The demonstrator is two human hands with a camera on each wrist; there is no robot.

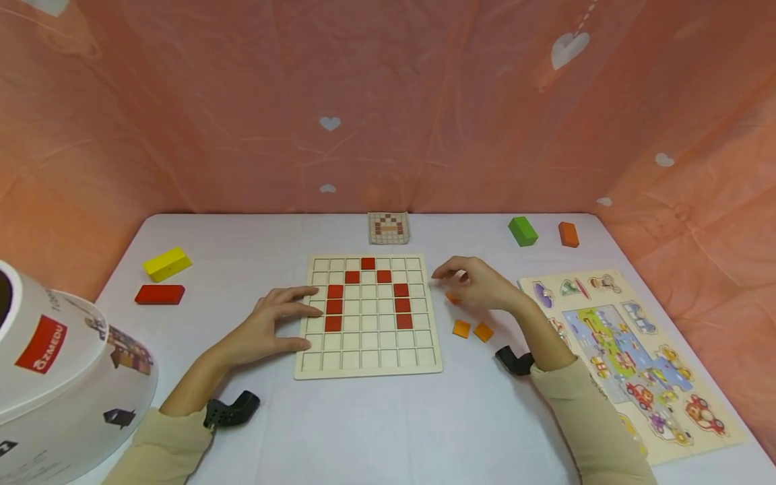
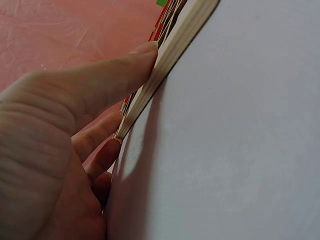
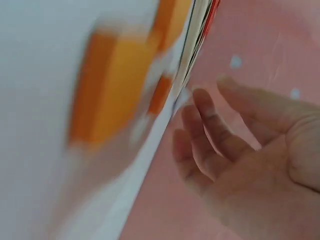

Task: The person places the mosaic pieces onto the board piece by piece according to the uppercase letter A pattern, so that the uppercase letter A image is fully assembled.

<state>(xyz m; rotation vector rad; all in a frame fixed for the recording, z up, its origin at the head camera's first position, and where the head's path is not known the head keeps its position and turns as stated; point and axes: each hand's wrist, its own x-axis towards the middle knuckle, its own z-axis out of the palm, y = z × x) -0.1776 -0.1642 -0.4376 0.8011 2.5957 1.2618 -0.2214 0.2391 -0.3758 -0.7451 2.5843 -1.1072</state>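
Observation:
A pale wooden grid board (image 1: 368, 343) lies flat in the middle of the table, with several red square tiles (image 1: 334, 306) set in an arch shape. My left hand (image 1: 267, 323) rests at its left edge, fingers stretched onto the rim; the left wrist view shows the thumb (image 2: 115, 75) touching the board's side. Just off the board's right edge hovers my right hand (image 1: 485, 286), fingers loosely bent. In the right wrist view nothing sits between those fingers (image 3: 220, 140). Below it lie orange square tiles (image 1: 461, 329), one partly hidden by the hand.
A small pattern card (image 1: 389, 229) lies behind the board. Yellow (image 1: 167, 264) and red blocks (image 1: 159, 294) are at left, green (image 1: 523, 231) and orange blocks (image 1: 568, 234) at back right. A picture puzzle (image 1: 539, 283) lies right; a white bucket (image 1: 79, 404) stands front left.

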